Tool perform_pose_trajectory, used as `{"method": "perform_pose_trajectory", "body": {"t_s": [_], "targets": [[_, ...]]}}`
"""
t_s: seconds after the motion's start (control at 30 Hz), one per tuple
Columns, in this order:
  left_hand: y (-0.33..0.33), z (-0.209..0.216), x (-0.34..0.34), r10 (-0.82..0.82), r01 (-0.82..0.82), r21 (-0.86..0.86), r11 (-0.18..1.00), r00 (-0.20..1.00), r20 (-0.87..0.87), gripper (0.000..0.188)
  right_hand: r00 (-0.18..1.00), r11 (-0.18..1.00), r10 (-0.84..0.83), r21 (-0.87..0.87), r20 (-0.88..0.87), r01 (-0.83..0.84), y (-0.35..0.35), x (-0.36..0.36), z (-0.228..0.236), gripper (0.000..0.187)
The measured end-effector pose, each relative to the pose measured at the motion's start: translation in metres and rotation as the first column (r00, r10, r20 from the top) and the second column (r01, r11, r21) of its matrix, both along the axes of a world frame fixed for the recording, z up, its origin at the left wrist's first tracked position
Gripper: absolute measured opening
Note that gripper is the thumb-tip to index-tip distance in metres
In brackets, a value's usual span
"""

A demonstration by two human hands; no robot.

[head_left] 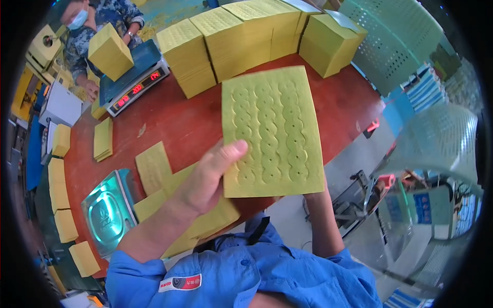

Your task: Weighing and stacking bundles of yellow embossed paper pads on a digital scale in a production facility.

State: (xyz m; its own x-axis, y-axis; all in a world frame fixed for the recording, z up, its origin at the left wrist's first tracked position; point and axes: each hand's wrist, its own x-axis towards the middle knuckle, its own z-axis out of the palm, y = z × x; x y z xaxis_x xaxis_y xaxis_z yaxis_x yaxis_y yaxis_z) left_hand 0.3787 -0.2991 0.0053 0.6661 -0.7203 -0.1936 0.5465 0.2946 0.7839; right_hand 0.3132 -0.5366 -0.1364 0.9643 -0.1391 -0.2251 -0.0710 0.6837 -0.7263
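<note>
Upright in front of me is a yellow embossed paper sheet, pressed with three rows of scalloped marks and small holes. I cannot tell whether it is one sheet or a thin stack. My left hand grips its left edge low down, thumb on the front face and fingers behind. Of my right hand, only the wrist end shows below the sheet's lower right corner; its fingers are hidden behind the paper. More loose yellow paper lies on the red table under and beyond my left forearm.
Tall stacks of yellow paper line the table's far side. A digital scale bears a yellow block, with a masked person behind it. A smaller scale stands at left; a perforated panel rises at right.
</note>
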Motion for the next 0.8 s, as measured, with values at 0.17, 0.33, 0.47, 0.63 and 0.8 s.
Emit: {"method": "perform_pose_trajectory", "body": {"t_s": [0.17,0.33,0.47,0.63,0.8], "targets": [[-0.074,-0.038,0.042,0.094,-0.092,0.041,0.995,0.993,-0.065,0.064,0.989,0.992,0.053,-0.104,-0.139,-0.068,-0.068,0.044,-0.008,0.058],[-0.134,-0.051,0.096,0.181,-0.179,0.058,0.982,0.983,-0.039,0.063,0.992,0.940,-0.057,-0.341,-0.109,0.017,-0.117,0.120,-0.029,0.046],[-0.194,-0.074,0.157,0.281,-0.297,0.105,0.949,0.949,0.143,0.060,0.946,0.814,-0.323,-0.517,-0.020,0.267,-0.158,0.198,-0.037,0.038],[-0.239,-0.087,0.216,0.336,-0.373,0.186,0.909,0.920,0.203,0.066,0.883,0.402,-0.380,-0.810,0.275,0.426,-0.177,0.216,-0.019,0.019],[-0.281,-0.088,0.238,0.354,-0.391,0.149,0.908,0.907,0.228,0.070,0.922,0.493,-0.337,-0.799,0.190,0.345,-0.168,0.200,-0.022,0.014]]}}
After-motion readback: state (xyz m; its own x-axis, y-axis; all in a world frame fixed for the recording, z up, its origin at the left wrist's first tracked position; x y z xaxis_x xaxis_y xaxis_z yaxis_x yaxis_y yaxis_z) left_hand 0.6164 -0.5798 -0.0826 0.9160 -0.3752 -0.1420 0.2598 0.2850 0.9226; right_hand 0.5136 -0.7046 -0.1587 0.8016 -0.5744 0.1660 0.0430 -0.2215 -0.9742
